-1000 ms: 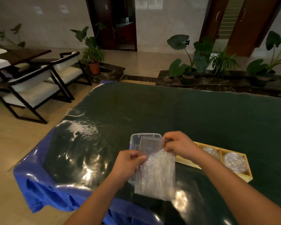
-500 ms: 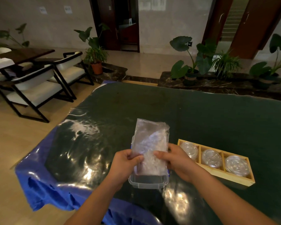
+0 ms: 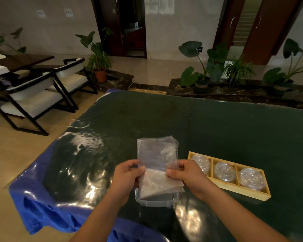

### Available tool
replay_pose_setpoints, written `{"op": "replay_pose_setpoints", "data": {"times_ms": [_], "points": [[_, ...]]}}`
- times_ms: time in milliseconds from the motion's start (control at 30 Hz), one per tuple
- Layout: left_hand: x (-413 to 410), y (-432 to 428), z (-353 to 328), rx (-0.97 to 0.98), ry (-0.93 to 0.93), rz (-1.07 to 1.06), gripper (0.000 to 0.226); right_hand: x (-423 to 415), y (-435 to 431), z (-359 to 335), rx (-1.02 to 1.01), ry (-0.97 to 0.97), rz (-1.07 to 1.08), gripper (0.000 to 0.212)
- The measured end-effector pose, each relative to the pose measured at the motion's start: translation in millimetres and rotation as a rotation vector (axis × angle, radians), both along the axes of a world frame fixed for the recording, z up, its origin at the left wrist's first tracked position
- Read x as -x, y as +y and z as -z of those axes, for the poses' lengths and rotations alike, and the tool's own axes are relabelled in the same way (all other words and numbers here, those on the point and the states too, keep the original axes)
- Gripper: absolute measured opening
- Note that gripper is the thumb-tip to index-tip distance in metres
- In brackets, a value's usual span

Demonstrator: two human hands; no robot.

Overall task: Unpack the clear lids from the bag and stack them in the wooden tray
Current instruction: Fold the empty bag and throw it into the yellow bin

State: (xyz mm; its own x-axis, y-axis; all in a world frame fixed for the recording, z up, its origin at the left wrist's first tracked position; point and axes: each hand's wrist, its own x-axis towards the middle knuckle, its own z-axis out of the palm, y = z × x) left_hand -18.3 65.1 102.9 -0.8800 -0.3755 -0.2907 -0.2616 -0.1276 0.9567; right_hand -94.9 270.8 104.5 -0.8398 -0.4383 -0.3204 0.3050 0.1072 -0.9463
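Two hands [image 3: 128, 174] [image 3: 186, 173] on crinkly clear bag [image 3: 157, 154]

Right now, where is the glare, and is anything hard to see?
Head view: glare patches on the glossy table cover beside the left hand and below the right hand; the bag looks hazy, contents unclear; lids in the wooden tray are legible.

Lobby interior: pale stone wall [image 3: 191, 23] with dark brown wooden doors [image 3: 276, 27]; glossy beige floor [image 3: 16, 154]; black-framed chairs with white cushions [image 3: 31, 103] beside a dark wooden table [image 3: 24, 60], left; broad-leaved potted plants [image 3: 206, 67] on a dark marble ledge [image 3: 234, 92]. Lighting dim.
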Motion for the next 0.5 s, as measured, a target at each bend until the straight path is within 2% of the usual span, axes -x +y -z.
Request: {"op": "replay_pose_setpoints", "data": {"times_ms": [100,233,333,433,500], "points": [[1.1,4.3,0.8,-0.051,-0.01,-0.02,0.018,2.2,1.7,-1.1,-0.006,0.018,-0.014,0.019],[0.5,5.2,3.0,-0.057,-0.009,0.036,0.018,6.4,5.5,-2.8,0.096,-0.035,-0.02,0.031],[-0.3,0.2,1.2,-0.137,-0.019,0.12,0.019,8.2,6.0,-0.6,0.101,-0.032,0.035,0.023],[1.1,-2.2,-1.0,-0.201,-0.047,0.232,0.034,7.2,5.4,2.1,0.073,0.018,0.065,0.018],[2.9,-1.5,1.2,-0.185,-0.05,0.204,0.043,6.4,6.0,3.3,0.083,0.028,0.059,0.019]]}}
